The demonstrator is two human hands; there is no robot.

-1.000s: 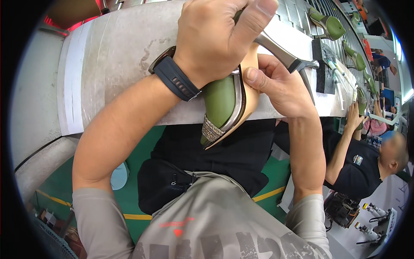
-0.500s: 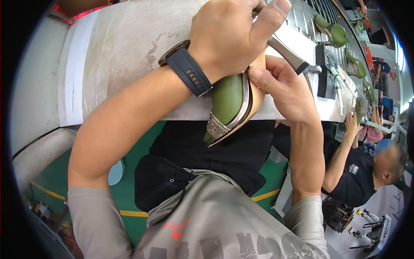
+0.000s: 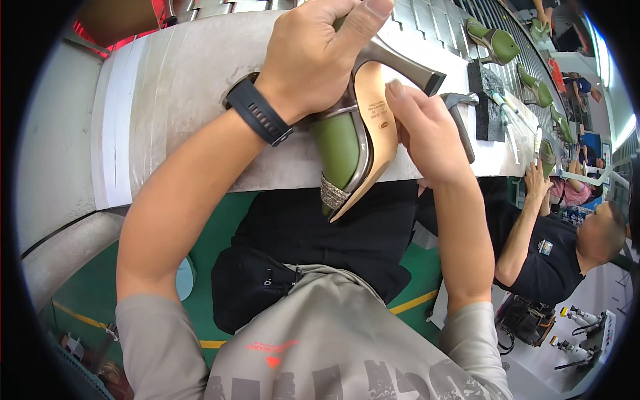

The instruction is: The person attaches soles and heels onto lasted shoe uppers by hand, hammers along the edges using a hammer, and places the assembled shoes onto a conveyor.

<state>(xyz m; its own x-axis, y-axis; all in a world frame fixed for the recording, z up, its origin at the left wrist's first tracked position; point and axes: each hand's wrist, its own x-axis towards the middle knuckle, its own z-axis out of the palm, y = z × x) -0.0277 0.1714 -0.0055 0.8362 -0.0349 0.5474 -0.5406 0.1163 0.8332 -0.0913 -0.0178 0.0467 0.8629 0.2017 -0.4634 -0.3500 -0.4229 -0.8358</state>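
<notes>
A green pointed high-heeled shoe (image 3: 337, 150) hangs over the near table edge, toe toward me. It has a glittering band across the toe, a tan sole turned to the right and a dark metallic heel. My left hand (image 3: 320, 53), wearing a black watch, is closed round the back of the shoe; its fingertips are partly hidden. At the sole's right edge, my right hand (image 3: 430, 130) is closed with bent fingers, the thumb against the sole. Just right of that hand lies a hammer (image 3: 461, 127) with a metal head and dark handle.
A black block (image 3: 485, 100) and several thin white-and-green sticks (image 3: 512, 110) lie on the pale table (image 3: 193, 87). Beyond them, green shoes (image 3: 493, 43) rest on a slatted conveyor. At right, a co-worker (image 3: 553, 253) handles another green shoe (image 3: 547, 159).
The shoe has turned, so more of its sole faces me. My left hand has shifted left with it. My right hand has moved slightly left and its fingers have changed position along the sole.
</notes>
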